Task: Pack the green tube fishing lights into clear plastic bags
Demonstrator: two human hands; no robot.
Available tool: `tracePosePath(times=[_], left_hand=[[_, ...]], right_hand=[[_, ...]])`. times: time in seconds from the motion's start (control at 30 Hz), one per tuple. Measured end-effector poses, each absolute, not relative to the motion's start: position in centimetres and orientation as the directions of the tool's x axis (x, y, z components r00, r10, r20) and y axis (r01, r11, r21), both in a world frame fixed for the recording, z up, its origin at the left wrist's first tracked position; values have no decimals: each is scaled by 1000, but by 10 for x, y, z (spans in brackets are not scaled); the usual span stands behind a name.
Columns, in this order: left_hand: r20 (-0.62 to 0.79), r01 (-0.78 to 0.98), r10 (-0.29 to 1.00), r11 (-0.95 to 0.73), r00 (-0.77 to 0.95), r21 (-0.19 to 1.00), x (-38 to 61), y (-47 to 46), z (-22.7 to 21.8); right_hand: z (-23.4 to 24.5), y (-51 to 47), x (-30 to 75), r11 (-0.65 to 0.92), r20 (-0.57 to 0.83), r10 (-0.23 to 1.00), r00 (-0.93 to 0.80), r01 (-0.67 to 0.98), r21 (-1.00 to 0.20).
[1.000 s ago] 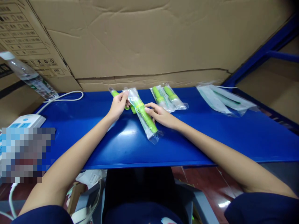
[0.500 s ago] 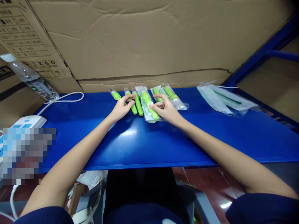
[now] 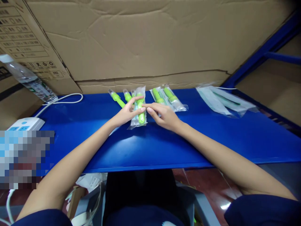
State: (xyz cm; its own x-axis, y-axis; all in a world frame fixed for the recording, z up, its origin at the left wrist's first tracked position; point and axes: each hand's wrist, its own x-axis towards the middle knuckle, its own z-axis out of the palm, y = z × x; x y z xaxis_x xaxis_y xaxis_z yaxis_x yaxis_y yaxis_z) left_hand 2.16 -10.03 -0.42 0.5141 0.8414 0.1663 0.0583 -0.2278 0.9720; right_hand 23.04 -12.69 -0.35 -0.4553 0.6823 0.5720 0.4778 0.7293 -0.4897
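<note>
A green stick with a clear end, in a clear plastic bag (image 3: 141,118), lies between my two hands. My left hand (image 3: 125,113) is closed around its left side, thumb over the front and fingers behind the upper part. At the bag's right edge, the thumb and forefinger of my right hand (image 3: 164,115) come together in a pinch; the exact contact is hard to make out. Unbagged green sticks with clear caps lie behind my left hand, including one at the left (image 3: 117,98). Two more bagged green sticks (image 3: 171,95) rest beyond my right hand.
Flat clear bags with pale green contents (image 3: 218,100) lie on the blue table (image 3: 164,153) at the right. A water bottle (image 3: 35,83), a white cable (image 3: 70,95) and a power strip (image 3: 28,124) are at the left. Cardboard (image 3: 145,47) walls the back edge.
The bagged green stick has moved left, over the loose sticks, and turned more upright. My left hand has taken hold of it. My right hand has moved slightly left with it.
</note>
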Motion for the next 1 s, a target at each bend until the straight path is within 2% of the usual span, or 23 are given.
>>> tracePosePath(times=[0.1, 0.17, 0.23, 0.3, 0.33, 0.4, 0.5, 0.57, 0.67, 0.8, 0.87, 0.93, 1.0], left_hand=[[136, -2, 809, -164, 572, 986, 17, -98, -3], [115, -19, 776, -132, 620, 991, 15, -100, 0], [93, 5, 741, -130, 665, 992, 13, -104, 6], [91, 50, 718, -172, 690, 984, 11, -108, 13], [93, 77, 707, -206, 701, 976, 10, -110, 16], [97, 128, 675, -275, 731, 953, 8, -113, 23], [71, 172, 602, -336, 796, 926, 6, -112, 29], [29, 190, 556, -332, 831, 924, 5, -110, 30], [-97, 243, 476, -256, 874, 936, 3, -107, 29], [-219, 286, 355, -147, 909, 947, 1, -105, 31], [-196, 263, 372, -139, 907, 955, 0, -105, 30], [-141, 218, 429, -137, 892, 966, -2, -105, 29], [-103, 152, 467, -68, 878, 986, -4, -104, 28]], right_hand=[[1, -117, 243, 695, 677, 669, -307, 580, -425], [3, -108, 253, 644, 726, 666, -170, 622, -445], [3, -97, 263, 575, 697, 717, -25, 586, -571], [5, -89, 271, 486, 564, 824, 54, 442, -754], [8, -87, 275, 430, 471, 882, 33, 353, -831], [15, -88, 281, 289, 265, 955, -131, 223, -931], [25, -95, 287, 59, -19, 921, -390, 188, -980], [27, -99, 288, -37, -123, 865, -486, 183, -982], [24, -103, 288, -59, -168, 788, -593, 199, -978], [22, -105, 282, 163, -118, 707, -697, 323, -932], [24, -108, 279, 193, -175, 622, -763, 366, -910], [26, -112, 276, 141, -268, 534, -802, 398, -907], [29, -115, 276, 95, -289, 522, -802, 391, -915]])
